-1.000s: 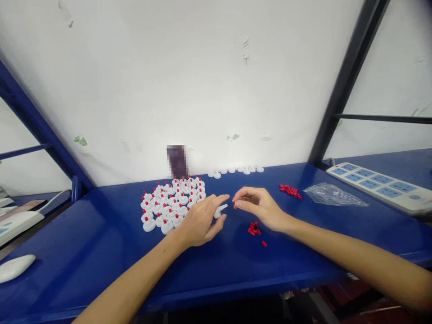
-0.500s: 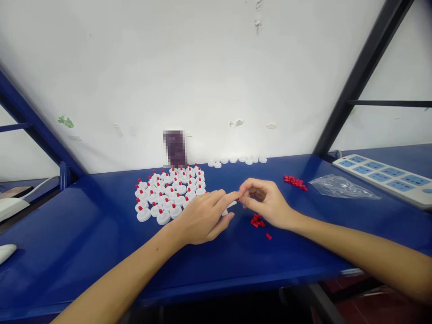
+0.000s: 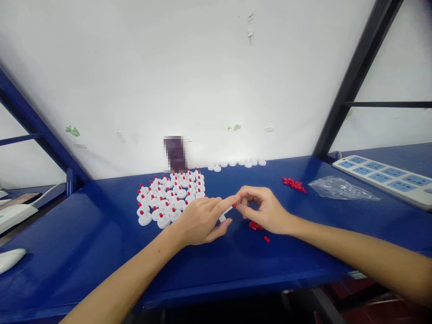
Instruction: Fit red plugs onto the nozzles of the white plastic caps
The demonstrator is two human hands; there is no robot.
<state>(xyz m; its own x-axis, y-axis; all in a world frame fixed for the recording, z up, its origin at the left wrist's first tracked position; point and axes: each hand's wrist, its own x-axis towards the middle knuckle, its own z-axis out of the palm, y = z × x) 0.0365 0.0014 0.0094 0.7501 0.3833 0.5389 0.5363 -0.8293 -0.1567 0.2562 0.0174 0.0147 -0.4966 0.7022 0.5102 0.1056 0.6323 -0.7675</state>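
Note:
My left hand (image 3: 202,220) is closed round a white nozzle cap (image 3: 223,218), mostly hidden by the fingers, its narrow spout pointing right. At the spout's end, the thumb and fingertips of my right hand (image 3: 263,209) pinch a small red tip cap (image 3: 234,206). My left index finger reaches over to touch the right fingertips. Below the right hand lies a little pile of red tip caps (image 3: 255,226), with a single red one (image 3: 267,239) nearer me. Left of my hands stand several white nozzle caps with red tips (image 3: 164,220), grouped upright.
A row of plain white caps (image 3: 232,163) lies along the wall. More red tip caps (image 3: 294,185), a clear plastic bag (image 3: 340,187) and a white power strip (image 3: 384,173) are on the right. A pixelated dark object (image 3: 176,154) leans on the wall; a white mouse (image 3: 11,260) sits left.
The view has shifted slightly. My hands stay together with the white nozzle cap, and more of its body and the red tip cap now shows between the fingers.

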